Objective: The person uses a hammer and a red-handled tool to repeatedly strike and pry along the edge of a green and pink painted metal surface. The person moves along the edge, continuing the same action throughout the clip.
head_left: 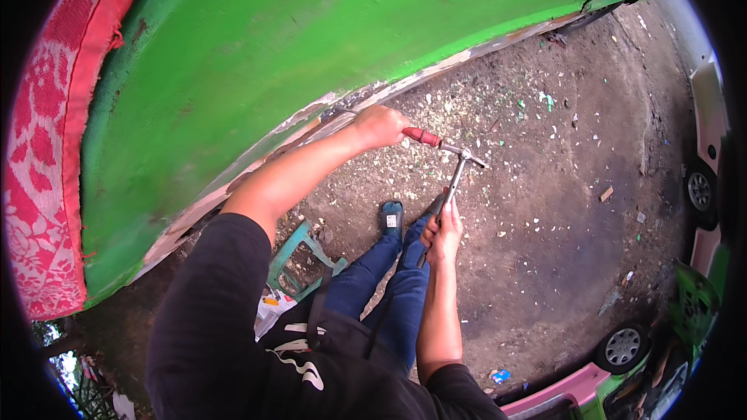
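Note:
My left hand (381,126) is closed around a red-handled screwdriver-like tool (422,137). Its thin metal shaft points at the lower edge of a green car body (280,54); the exact contact at the tip is too small to tell. In my right hand (443,235) is a hammer (457,179) with a metal handle, held upright from below. The hammer's head meets the butt of the red handle, or lies very close to it. Along the car's lower edge the paint is broken, and a pale, rough strip (303,128) shows.
Pale chips litter the dirt floor (545,210) beneath the car edge. A green plastic stool (299,260) stands left of my legs. A red and white patterned cloth (47,187) hangs over the car at far left. A pink and green vehicle (560,393) is at lower right.

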### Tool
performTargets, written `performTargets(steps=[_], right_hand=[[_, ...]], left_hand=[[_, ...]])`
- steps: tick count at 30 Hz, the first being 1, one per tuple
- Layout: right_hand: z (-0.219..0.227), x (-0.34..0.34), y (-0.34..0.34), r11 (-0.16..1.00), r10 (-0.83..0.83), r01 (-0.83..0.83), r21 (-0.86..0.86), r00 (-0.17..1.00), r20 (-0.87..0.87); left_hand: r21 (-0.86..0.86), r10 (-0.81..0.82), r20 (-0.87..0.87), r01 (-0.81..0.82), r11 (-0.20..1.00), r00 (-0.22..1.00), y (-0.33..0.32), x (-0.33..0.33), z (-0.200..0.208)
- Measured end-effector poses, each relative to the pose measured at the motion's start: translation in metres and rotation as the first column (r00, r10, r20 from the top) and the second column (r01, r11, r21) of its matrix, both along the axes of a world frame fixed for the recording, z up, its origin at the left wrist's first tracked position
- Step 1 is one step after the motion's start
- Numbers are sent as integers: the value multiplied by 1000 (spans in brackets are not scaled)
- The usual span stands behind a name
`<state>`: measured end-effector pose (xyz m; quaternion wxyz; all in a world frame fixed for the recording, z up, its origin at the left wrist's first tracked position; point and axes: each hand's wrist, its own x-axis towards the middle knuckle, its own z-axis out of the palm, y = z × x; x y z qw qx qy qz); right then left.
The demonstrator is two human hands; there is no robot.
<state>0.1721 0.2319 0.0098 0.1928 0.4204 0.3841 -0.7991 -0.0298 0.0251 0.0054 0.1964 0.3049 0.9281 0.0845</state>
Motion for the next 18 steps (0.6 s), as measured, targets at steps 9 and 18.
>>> performTargets(steps=[9, 18], right_hand=[[7, 0, -1, 996, -82, 81, -36, 996, -24], [-5, -12, 7, 994, -92, 96, 58, 993, -76]], left_hand=[[1, 26, -2, -26, 1000, 1000, 0, 5, 0], [7, 118, 11, -118, 993, 993, -15, 10, -3]])
